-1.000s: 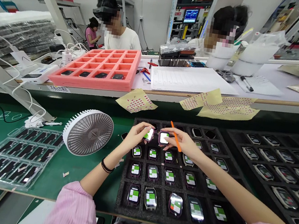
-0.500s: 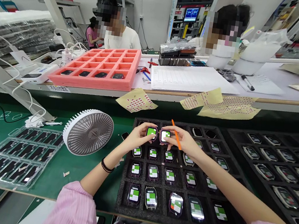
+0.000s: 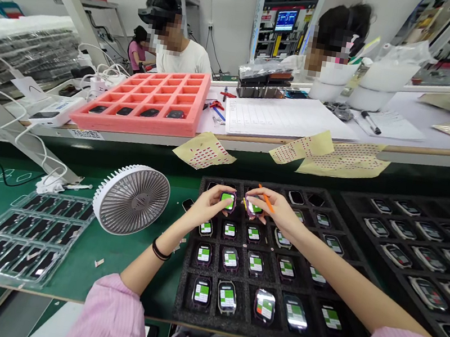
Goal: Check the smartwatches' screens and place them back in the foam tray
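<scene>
My left hand is closed on a watch with a lit green and white screen, over the back of a black foam tray. Beside it, my right hand grips a second watch, which is tilted, its screen partly covered by the fingers. An orange stick is also in the right hand, lying across the fingers. Rows of watches with lit screens sit in the tray compartments below both hands.
A round fan stands left of the tray, beyond it a clear plastic tray of black parts. Another black tray of watches lies right. On the shelf are a pink foam tray and papers. Several people sit behind.
The watch in my right hand has turned from facing me to a tilt, and the right fingers have shifted over it. The left hand holds its watch nearly unmoved.
</scene>
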`<state>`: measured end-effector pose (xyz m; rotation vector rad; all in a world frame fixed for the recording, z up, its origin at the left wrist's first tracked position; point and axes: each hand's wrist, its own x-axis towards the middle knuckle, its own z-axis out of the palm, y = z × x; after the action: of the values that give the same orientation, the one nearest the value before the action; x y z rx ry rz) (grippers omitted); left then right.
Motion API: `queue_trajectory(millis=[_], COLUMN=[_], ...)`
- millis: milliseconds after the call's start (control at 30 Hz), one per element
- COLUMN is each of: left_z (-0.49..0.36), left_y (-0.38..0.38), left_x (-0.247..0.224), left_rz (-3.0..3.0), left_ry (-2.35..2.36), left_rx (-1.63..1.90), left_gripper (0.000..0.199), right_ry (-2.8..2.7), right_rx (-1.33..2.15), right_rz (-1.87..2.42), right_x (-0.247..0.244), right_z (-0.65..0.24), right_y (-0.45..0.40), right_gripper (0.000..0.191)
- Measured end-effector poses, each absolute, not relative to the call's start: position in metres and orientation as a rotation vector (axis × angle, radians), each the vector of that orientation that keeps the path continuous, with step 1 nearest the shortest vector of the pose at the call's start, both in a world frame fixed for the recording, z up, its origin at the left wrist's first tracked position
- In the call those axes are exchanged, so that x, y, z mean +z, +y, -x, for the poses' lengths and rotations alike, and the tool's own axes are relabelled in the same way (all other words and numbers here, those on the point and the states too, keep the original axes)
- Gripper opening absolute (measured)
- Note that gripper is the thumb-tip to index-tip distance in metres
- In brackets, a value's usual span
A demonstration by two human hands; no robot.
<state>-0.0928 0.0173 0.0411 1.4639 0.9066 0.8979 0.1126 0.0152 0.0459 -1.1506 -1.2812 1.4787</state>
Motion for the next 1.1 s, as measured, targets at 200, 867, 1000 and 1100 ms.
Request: queue_trajectory(millis=[200,867,1000,1100], left_z=[0.092,0.089,0.088,0.088], left_y=[0.02,0.015,0.015,0.014], left_x=[0.039,0.045,0.044,0.047], left_rz=[-1.488,-1.361,-1.35,-1.358], left_ry=[0.897,1.038,1.033,1.042], left_rx=[0.921,1.031,1.019,1.006], left_gripper=[0.037,0.04,0.04,0.039], right_ry=[-1.388,-1.476,-1.435,-1.403], right_rx=[1.518,1.596,1.578,1.557], right_rz=[1.047,0.948,0.964,0.998], right_x=[0.046,0.045,0.044,0.043], right_z=[-0.117,-0.117,-0.115,-0.115], right_y=[0.015,0.012,0.012,0.013], right_gripper=[0.054,0.041,0.039,0.038])
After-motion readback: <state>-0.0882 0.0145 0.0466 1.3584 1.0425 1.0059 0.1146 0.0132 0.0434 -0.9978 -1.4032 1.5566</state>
